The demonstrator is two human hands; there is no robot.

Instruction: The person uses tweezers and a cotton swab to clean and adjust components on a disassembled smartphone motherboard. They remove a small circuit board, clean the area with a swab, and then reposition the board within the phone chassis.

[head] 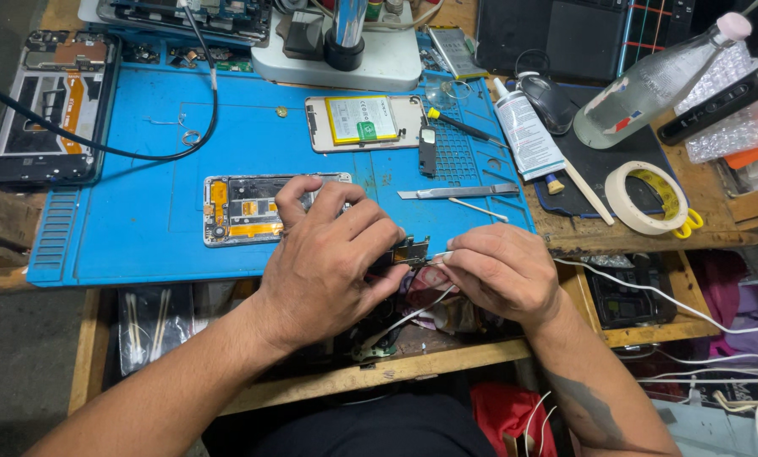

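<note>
At the far left lies a stripped dark phone frame [53, 106], half off the blue work mat [142, 220], with a black cable [99, 144] curving over the mat beside it. Further in, an opened phone chassis [243, 210] with orange flex strips rests flat on the mat, just behind the left hand [328, 254]. That hand is curled, its fingertips pinching a small circuit board [408, 251] at the near edge of the mat, above the wooden bench. The board looks thin, light and rigid but fragile, with bare components on its face, so it is probably best held by its edges, as the fingers seem to do. The right hand [501, 272] is closed around a slim white stick [441, 255], likely a swab, whose tip meets the board. Behind them lie metal tweezers [459, 192] and a phone back with a yellow battery [362, 121]; to the right are a white tube [527, 135], a roll of masking tape [645, 196] and a clear bottle [662, 76].
</note>
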